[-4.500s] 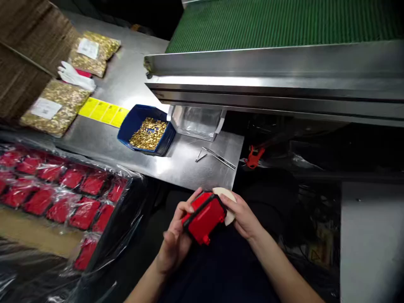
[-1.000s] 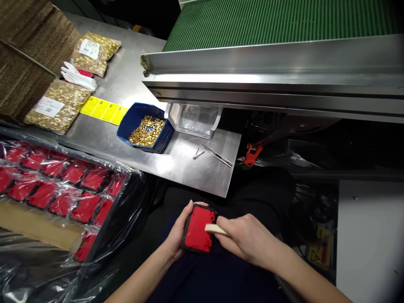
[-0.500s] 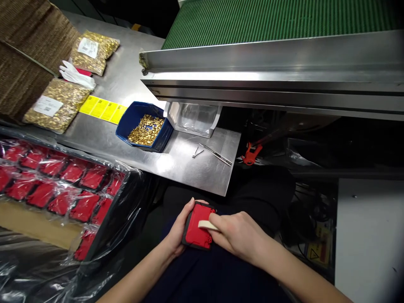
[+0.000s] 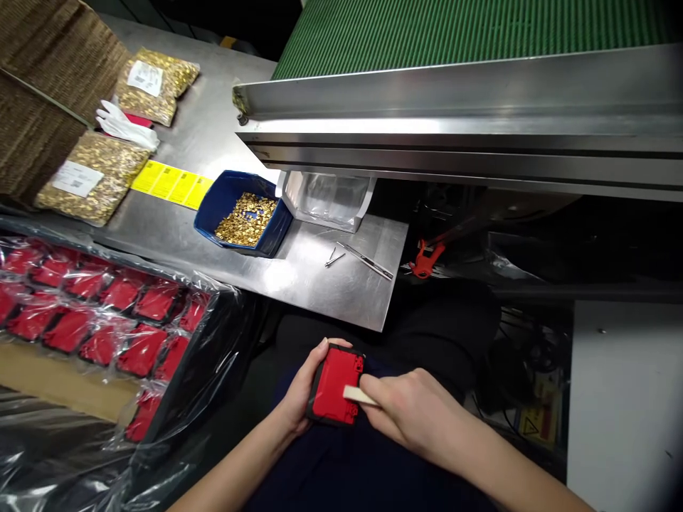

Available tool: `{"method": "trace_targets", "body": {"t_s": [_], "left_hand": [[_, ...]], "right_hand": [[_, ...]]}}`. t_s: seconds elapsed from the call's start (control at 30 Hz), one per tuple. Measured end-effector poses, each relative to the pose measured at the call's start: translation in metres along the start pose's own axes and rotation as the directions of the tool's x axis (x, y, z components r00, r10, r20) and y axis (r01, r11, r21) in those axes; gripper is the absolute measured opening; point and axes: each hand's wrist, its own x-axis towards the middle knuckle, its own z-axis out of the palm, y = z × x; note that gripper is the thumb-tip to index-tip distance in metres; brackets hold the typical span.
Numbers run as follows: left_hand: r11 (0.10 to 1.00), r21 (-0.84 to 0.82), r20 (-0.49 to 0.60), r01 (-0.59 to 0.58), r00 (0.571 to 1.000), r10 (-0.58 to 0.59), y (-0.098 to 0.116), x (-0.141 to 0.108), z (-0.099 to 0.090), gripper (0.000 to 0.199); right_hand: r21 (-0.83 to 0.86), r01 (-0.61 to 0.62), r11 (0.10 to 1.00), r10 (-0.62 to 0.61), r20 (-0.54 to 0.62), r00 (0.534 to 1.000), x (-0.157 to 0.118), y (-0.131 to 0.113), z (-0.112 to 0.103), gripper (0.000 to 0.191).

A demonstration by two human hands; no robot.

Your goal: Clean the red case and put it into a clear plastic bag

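A red plastic case with a black rim [image 4: 335,380] rests over my lap, tilted toward me. Around its left side my left hand [image 4: 303,387] is closed, thumb along the upper edge. My right hand [image 4: 403,407] pinches a flat cream-coloured stick [image 4: 358,395] whose blunt end lies over the right part of the case's red face. Small red hinge-like parts show along the case's right edge. Most of the stick is hidden inside my right hand, and whether its tip presses on the case I cannot tell.
On the metal table [image 4: 240,274] stand a blue bin [image 4: 213,213] of small brass parts and a clear bin [image 4: 334,199]. A tweezer-like tool [image 4: 366,260] lies near its edge. Plastic-wrapped red cases [image 4: 141,348] fill a box at left. A conveyor frame [image 4: 453,114] overhangs the right.
My right hand has shifted slightly right and down with the stick, which now lies lower on the case. My left hand still holds the case in nearly the same place.
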Motion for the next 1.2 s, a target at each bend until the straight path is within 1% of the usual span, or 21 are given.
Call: {"method": "trace_targets", "body": {"t_s": [0.07, 0.2, 0.33, 0.43, 0.5, 0.6, 0.73, 0.83, 0.93, 1.0, 1.03, 1.1, 1.2], "left_hand": [[1.0, -0.007, -0.008, 0.005, 1.0, -0.005, 0.0, 0.0, 0.0, 0.041], [1.0, -0.009, -0.013, 0.015, 1.0, -0.015, -0.001, 0.001, 0.0, 0.041], [1.0, -0.022, -0.001, 0.005, 1.0, -0.005, -0.002, 0.002, -0.001, 0.042], [0.999, -0.046, -0.01, 0.024, 1.0, -0.024, -0.002, 0.002, -0.003, 0.043], [0.998, -0.052, -0.018, 0.032, 0.999, -0.033, -0.001, 0.002, -0.004, 0.043], [0.999, -0.05, -0.009, 0.018, 1.0, -0.018, -0.001, 0.002, -0.005, 0.043], [0.998, -0.057, -0.003, 0.015, 1.0, -0.015, -0.001, 0.002, -0.003, 0.043], [0.998, -0.052, -0.021, 0.045, 0.999, -0.046, 0.0, 0.002, -0.004, 0.043], [0.998, -0.024, 0.026, 0.056, 0.998, -0.055, 0.001, 0.004, -0.004, 0.044], [0.998, -0.002, 0.068, 0.056, 0.996, -0.055, 0.003, 0.006, -0.003, 0.044], [0.998, 0.01, 0.075, 0.054, 0.996, -0.055, 0.003, 0.006, -0.003, 0.044], [0.998, 0.021, 0.066, 0.055, 0.996, -0.056, 0.003, 0.006, -0.002, 0.045], [0.998, 0.018, 0.046, 0.065, 0.997, -0.066, 0.003, 0.004, -0.001, 0.044]], "right_hand": [[-0.009, -0.004, 1.0, 0.004, -0.004, 1.0, 0.0, -0.001, -0.002, 0.013], [-0.016, -0.053, 0.998, 0.053, 0.006, 0.999, 0.001, -0.003, -0.004, 0.011], [-0.02, -0.005, 1.0, 0.005, 0.001, 1.0, 0.006, -0.004, -0.004, 0.012], [-0.018, -0.032, 0.999, 0.031, -0.035, 0.999, 0.008, -0.002, -0.004, 0.013], [-0.003, -0.037, 0.999, 0.037, -0.029, 0.999, 0.006, -0.001, -0.003, 0.011], [-0.022, 0.004, 1.0, -0.004, -0.008, 1.0, 0.003, -0.001, 0.0, 0.013], [-0.077, 0.026, 0.997, -0.028, -0.017, 0.999, 0.006, 0.001, 0.001, 0.02], [-0.085, 0.023, 0.996, -0.024, -0.014, 1.0, 0.007, 0.008, -0.003, 0.016], [-0.064, 0.12, 0.991, -0.117, 0.044, 0.992, 0.007, 0.012, -0.003, 0.014], [-0.059, 0.193, 0.979, -0.189, 0.064, 0.98, 0.009, 0.012, -0.001, 0.016], [-0.063, 0.209, 0.976, -0.205, 0.064, 0.977, 0.009, 0.013, -0.001, 0.018], [-0.069, 0.208, 0.976, -0.204, 0.058, 0.977, 0.01, 0.014, -0.002, 0.022], [-0.04, 0.183, 0.982, -0.18, 0.064, 0.982, 0.006, 0.018, -0.005, 0.021]]}}
